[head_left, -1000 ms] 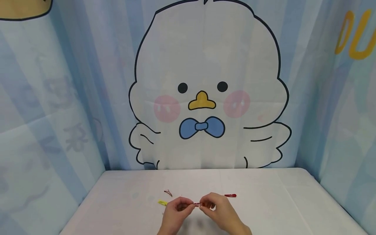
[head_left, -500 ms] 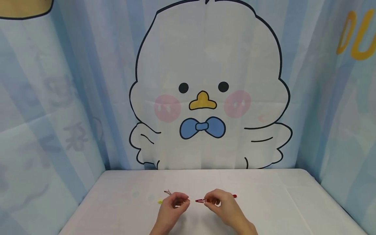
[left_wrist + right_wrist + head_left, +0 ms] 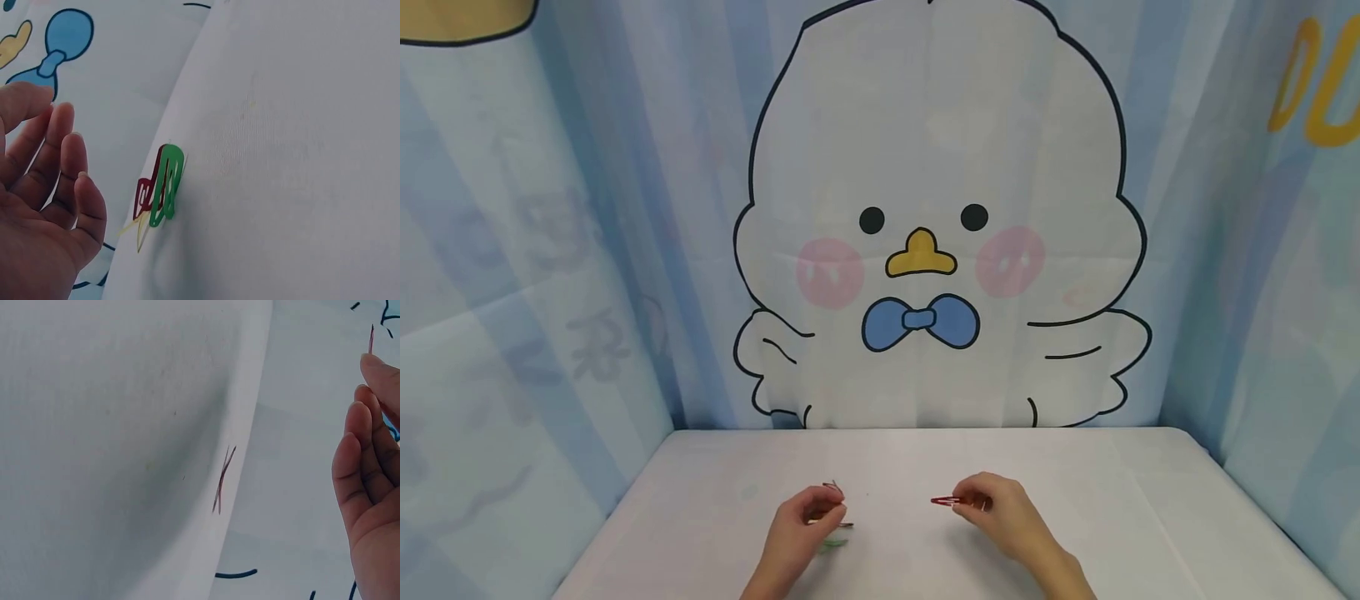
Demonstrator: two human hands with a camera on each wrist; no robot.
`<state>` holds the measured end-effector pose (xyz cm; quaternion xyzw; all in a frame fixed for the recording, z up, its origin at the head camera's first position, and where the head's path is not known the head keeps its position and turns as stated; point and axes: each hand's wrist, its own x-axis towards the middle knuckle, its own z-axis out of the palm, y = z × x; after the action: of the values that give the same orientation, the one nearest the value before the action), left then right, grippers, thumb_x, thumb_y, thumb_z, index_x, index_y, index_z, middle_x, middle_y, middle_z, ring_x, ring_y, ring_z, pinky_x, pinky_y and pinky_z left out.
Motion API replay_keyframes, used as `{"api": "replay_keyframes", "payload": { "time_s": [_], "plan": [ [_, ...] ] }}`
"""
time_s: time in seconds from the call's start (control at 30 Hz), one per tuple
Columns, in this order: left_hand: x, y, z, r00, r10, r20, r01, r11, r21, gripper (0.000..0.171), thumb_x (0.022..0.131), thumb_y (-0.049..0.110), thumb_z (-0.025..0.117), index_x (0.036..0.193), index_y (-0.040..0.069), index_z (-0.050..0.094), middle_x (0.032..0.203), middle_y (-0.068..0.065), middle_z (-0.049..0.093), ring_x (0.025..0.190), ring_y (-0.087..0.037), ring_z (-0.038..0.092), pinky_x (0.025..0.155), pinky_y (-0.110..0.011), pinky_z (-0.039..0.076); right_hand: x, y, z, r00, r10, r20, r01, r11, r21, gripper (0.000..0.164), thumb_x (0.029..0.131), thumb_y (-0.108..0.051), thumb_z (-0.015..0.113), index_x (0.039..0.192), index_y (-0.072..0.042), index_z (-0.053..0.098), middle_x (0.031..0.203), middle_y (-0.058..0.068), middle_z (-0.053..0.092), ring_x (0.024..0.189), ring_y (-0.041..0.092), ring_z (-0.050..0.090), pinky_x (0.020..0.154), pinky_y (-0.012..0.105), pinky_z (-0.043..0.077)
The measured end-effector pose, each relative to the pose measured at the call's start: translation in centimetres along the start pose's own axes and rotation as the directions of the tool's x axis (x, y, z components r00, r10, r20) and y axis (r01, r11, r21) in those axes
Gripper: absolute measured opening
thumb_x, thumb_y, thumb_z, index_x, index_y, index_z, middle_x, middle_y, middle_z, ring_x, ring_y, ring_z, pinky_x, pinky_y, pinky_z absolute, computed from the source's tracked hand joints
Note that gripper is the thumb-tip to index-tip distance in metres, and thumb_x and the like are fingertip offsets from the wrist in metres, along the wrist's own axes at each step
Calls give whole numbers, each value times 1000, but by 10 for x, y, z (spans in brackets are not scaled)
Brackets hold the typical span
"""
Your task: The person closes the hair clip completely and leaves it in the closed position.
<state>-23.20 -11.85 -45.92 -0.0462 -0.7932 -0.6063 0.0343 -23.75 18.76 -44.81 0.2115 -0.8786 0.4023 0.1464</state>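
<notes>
My right hand (image 3: 1006,515) pinches a red snap hair clip (image 3: 945,501) by one end, raised above the table with its other end pointing left. In the right wrist view that hair clip (image 3: 371,339) shows edge-on beyond the thumb. My left hand (image 3: 796,529) hovers by a group of snap clips; its fingers are loosely curled, with nothing visible between them in the left wrist view. In that group lie a green clip (image 3: 167,181), a dark red clip (image 3: 142,199) and a yellow clip (image 3: 139,234). The hand partly covers the group in the head view.
Another dark red clip (image 3: 222,481) lies on the table, visible in the right wrist view. A pale cloth covers the table (image 3: 1075,492). Behind it hangs a curtain (image 3: 917,379) printed with a cartoon bird.
Both hands were together at the red clip; they have since parted. The left hand let go and moved left to the clip group, while the right hand carried the clip rightward.
</notes>
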Motion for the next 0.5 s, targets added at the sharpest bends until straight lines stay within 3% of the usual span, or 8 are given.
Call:
{"api": "replay_keyframes", "payload": {
  "time_s": [0.13,0.33,0.5],
  "plan": [
    [0,-5,-12,1000,-25,-5,25,997,76,19,92,13,74,106,1,70,97,-3,69,89,-18,62,77,-32,52,1,7,-7,998,65,19,-64,998,-19,15,83,-6,82,90,-15,73,81,-12,61,71,5,54,64,24,48],
    [5,-14,-28,992,-122,16,118,980,160,15,92,12,72,103,2,69,93,-1,67,85,-18,60,78,-37,53,-1,18,-17,987,160,28,-159,987,-34,14,83,-8,82,90,-15,73,79,-9,61,72,9,53,64,25,48],
    [6,-22,-37,989,-133,59,120,976,181,15,93,14,72,103,3,69,95,-1,68,85,-18,60,78,-37,53,-3,30,-28,964,265,17,-263,963,-53,15,82,-5,82,90,-14,73,78,-6,61,73,14,54,65,26,48]
  ]
}}
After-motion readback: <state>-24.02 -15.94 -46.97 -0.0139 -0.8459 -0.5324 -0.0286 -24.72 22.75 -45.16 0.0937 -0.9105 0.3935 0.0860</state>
